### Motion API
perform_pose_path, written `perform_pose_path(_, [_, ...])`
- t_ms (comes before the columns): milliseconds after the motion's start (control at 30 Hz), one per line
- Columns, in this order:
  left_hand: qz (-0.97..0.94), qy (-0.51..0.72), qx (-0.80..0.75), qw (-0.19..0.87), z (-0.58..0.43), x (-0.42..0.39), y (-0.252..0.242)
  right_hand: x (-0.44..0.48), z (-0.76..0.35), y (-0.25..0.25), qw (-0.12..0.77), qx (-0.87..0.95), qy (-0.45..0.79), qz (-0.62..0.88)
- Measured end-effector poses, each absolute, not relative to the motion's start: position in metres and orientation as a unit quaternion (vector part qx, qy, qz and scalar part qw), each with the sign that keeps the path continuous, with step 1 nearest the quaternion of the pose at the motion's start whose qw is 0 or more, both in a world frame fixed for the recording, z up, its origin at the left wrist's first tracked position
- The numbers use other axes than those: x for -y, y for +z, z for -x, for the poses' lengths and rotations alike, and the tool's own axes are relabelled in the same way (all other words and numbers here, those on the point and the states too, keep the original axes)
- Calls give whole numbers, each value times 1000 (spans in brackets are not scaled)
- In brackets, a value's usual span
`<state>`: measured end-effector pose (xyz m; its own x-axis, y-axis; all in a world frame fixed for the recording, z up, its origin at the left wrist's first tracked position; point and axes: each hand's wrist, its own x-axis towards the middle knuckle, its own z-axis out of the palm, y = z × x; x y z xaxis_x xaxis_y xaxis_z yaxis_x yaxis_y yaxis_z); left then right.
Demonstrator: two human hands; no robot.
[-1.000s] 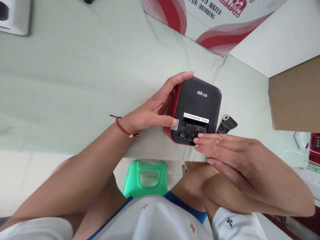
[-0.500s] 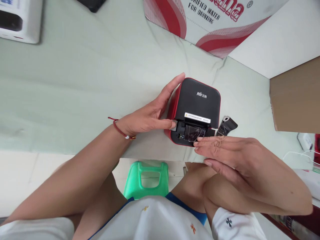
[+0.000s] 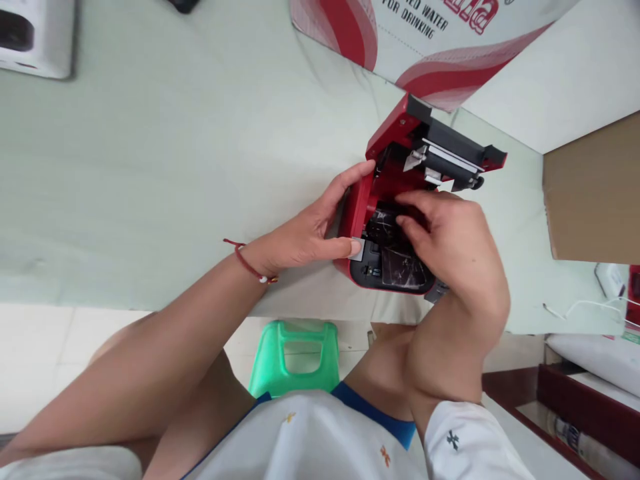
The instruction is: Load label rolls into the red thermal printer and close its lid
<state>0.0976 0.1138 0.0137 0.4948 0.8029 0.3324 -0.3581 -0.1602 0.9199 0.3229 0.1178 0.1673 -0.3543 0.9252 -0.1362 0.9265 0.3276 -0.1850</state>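
A small red and black printer [image 3: 356, 207] sits at the table's front edge with its lid [image 3: 445, 143] raised. My left hand [image 3: 313, 233] grips the printer's left side, thumb on a grey tab [image 3: 357, 249] and fingers along the red wall. Inside the compartment, my right hand [image 3: 450, 233] has its thumb and index finger closed at a dark glossy roll [image 3: 384, 227]; its other fingers are partly hidden. From the roll, a shiny black strip [image 3: 404, 268] lies over the front ledge. A dark piece [image 3: 436, 291] shows beside my right wrist, mostly covered.
Behind the printer stands a white and red carton [image 3: 425, 50], with a brown cardboard panel [image 3: 593, 193] to the right. A white device [image 3: 40, 40] is at the far left. A white cable [image 3: 580, 308] lies at right. Below the table edge is a green stool [image 3: 295, 360].
The printer's lid has swung up and back from shut. My right hand has moved from the front strip up into the compartment. My left hand stays on the printer's side.
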Motion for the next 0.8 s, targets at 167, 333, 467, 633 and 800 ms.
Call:
perform_pose_path(167, [-600, 473, -193, 616, -99, -111, 17, -119, -311, 162, 87, -832, -61, -545])
perform_pose_path(333, [-600, 473, -198, 614, -98, -111, 16, -122, -308, 163, 122, -826, -55, -548])
perform_pose_path(467, [-607, 469, -199, 610, -95, -111, 16, -122, -317, 168, 81, -837, -109, -531])
perform_pose_path(633, [-601, 465, -193, 621, -94, -110, 21, -101, -355, 203, -4, -831, -223, -510])
perform_pose_path(800, [-594, 454, -213, 629, -94, -110, 27, -87, -415, 224, -130, -736, -231, -623])
